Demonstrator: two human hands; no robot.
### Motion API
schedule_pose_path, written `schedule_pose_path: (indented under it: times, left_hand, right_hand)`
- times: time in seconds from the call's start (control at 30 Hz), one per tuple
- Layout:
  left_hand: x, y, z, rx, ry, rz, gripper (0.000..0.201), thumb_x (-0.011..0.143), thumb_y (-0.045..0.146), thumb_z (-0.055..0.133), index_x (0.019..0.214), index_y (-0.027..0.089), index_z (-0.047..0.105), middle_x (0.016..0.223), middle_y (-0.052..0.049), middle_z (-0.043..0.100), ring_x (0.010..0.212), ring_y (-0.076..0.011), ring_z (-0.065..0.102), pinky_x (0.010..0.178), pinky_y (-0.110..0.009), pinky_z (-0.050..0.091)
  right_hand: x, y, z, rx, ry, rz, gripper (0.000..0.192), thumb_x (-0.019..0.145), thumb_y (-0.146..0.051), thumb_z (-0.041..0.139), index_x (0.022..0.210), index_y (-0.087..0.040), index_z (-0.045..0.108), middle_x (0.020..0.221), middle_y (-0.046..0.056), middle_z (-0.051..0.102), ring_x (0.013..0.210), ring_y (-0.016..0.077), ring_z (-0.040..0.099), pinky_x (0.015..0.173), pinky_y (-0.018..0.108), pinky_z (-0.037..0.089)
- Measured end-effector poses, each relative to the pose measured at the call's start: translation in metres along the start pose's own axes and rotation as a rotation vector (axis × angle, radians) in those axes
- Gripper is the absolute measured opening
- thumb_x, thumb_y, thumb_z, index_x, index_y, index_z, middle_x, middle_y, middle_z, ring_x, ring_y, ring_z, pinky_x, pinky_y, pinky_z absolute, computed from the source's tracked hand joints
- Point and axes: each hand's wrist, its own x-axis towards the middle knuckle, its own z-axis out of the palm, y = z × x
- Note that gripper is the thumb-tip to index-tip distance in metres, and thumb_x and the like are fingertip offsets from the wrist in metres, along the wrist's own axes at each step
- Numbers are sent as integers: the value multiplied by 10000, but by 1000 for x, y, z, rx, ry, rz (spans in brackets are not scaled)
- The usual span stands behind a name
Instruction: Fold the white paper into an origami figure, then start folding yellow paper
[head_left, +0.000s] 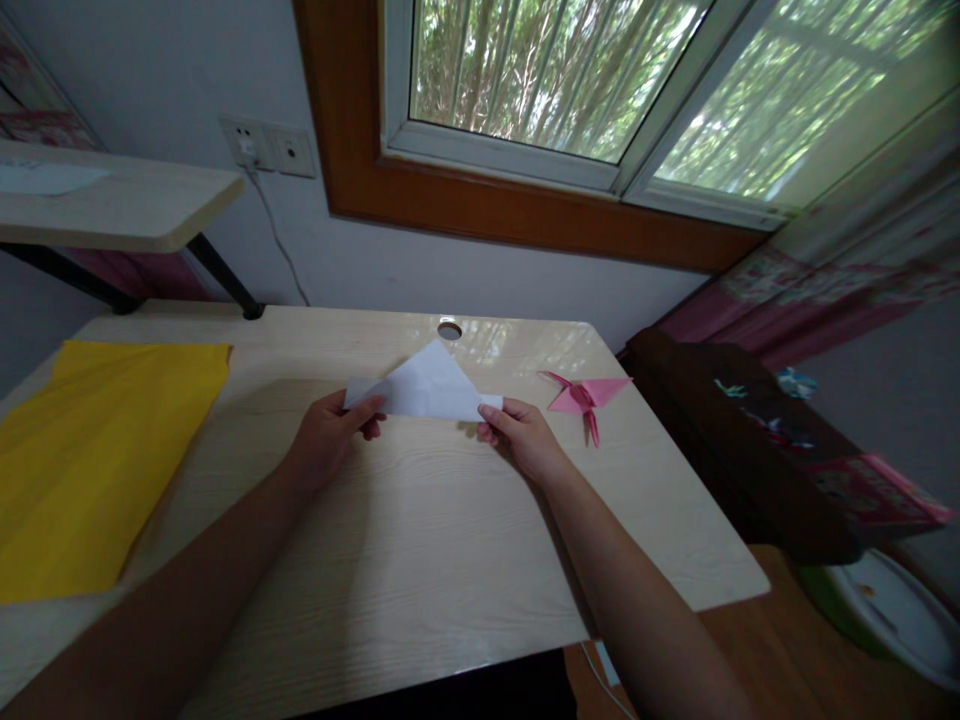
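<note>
A folded sheet of white paper (431,385) is held up between both hands over the pale wooden desk (420,560). Its upper part forms a triangle pointing away from me, and a narrow strip sticks out at each side. My left hand (341,425) pinches the left end, thumb on top and fingers curled underneath. At the right end, my right hand (521,430) grips the paper the same way. To the right of that hand lies a folded pink paper figure (585,398) with thin pointed ends.
Yellow paper (105,460) covers the desk's left side. A raised shelf (150,200) on black legs stands at the back left. Near the back edge is a round cable hole (450,330). A dark brown cabinet (720,450) with small items stands beyond the right edge.
</note>
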Motion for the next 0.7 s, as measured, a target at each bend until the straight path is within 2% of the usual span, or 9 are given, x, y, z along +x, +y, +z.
schedule_pose_path:
  times: [0.3, 0.7]
  left_hand:
    - [1, -1, -1, -157, 3, -36, 221, 738, 345, 789, 657, 165, 690, 617, -18, 673, 501, -111, 572, 481, -229, 438]
    - [4, -7, -3, -140, 15, -31, 230, 761, 344, 774, 670, 165, 661, 604, 9, 636, 507, -89, 542, 487, -204, 417]
  right_hand:
    - [0, -2, -1, 28, 30, -13, 314, 791, -472, 797, 745, -170, 728, 642, 13, 669, 537, 98, 502, 511, 243, 344]
    - [4, 0, -1, 167, 111, 5, 306, 730, -401, 858, 774, -172, 661, 601, -12, 661, 472, 67, 510, 454, 186, 346]
